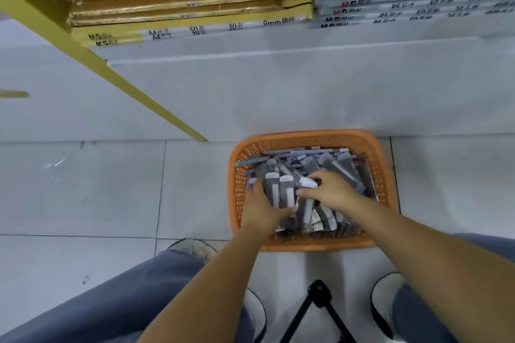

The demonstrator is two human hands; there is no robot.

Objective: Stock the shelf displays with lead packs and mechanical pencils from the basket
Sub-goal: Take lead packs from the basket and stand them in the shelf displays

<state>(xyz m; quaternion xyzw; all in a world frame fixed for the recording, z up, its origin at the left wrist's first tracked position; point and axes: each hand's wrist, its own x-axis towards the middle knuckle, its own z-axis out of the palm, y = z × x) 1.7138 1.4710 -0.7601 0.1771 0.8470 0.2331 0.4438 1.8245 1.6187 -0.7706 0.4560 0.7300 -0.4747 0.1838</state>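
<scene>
An orange plastic basket sits on the tiled floor in front of me, filled with several grey lead packs and mechanical pencils lying along its far side. My left hand grips a bunch of upright grey packs with white caps at the basket's left side, thumb across their front. My right hand reaches into the middle of the basket and pinches one white-capped pack next to that bunch.
A white low shelf base with a yellow edge strip runs behind the basket. Stacked notebook packs lie on the shelf above. A black tripod stands between my feet, and my blue-trousered knees flank it.
</scene>
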